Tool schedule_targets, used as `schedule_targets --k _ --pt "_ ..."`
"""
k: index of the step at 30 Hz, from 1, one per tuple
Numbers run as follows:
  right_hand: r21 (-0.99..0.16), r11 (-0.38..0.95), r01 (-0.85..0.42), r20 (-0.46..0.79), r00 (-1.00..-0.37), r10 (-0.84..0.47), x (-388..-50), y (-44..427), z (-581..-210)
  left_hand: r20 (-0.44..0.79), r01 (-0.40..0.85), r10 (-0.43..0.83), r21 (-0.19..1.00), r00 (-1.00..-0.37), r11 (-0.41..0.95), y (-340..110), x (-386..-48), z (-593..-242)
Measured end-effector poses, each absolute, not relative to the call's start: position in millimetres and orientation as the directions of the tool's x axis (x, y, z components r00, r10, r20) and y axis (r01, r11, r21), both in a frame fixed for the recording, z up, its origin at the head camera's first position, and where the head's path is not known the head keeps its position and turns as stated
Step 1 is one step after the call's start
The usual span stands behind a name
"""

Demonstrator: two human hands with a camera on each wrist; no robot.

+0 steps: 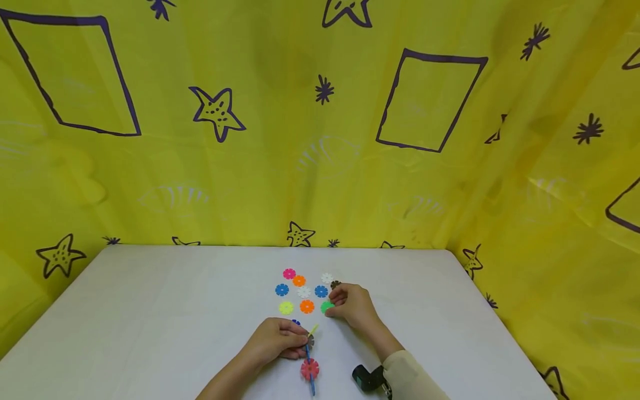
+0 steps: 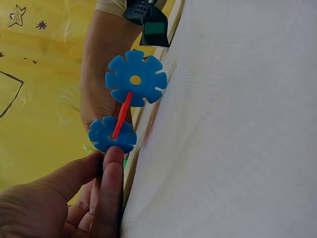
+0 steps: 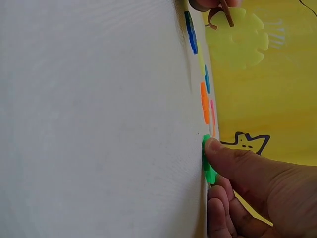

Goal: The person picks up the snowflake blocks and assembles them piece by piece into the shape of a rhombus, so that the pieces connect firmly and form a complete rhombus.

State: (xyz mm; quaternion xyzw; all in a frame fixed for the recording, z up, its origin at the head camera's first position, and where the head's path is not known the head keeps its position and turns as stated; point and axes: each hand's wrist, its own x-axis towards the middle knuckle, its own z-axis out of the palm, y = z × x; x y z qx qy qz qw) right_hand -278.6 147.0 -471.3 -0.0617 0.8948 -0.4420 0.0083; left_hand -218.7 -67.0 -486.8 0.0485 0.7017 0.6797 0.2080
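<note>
Between thumb and fingers, my left hand (image 1: 272,339) holds a chain of notched plastic snowflake discs slotted together. A red disc (image 1: 310,369) joins blue discs in the chain; one blue disc (image 2: 151,79) faces the left wrist view. At its far end a yellow disc (image 3: 237,42) shows in the right wrist view, beside a brown disc (image 1: 311,340) at my left fingertips. My right hand (image 1: 355,305) pinches a green disc (image 3: 208,171) at the tabletop, thumb against it and fingers curled at its edge. The fingers partly hide that disc.
Loose discs lie in a cluster beyond my hands: pink (image 1: 289,274), orange (image 1: 307,306), yellow (image 1: 286,308), blue (image 1: 282,289), white (image 1: 326,278) and dark brown (image 1: 335,284). A white cloth covers the table (image 1: 150,322). Yellow patterned curtain (image 1: 280,166) stands behind it.
</note>
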Motion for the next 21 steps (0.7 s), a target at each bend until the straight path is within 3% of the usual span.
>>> schedule_targets --k 11,21 --pt "-0.809 0.574 -0.129 0.081 -0.991 -0.108 -265 149 -477 -0.245 -0.217 0.33 0.969 -0.912 0.118 -65 -219 -486" --pt "-0.923 0.383 -0.045 -0.017 -0.988 -0.155 -258 145 -476 -0.238 -0.195 0.299 0.967 -0.924 0.166 -64 -218 -488"
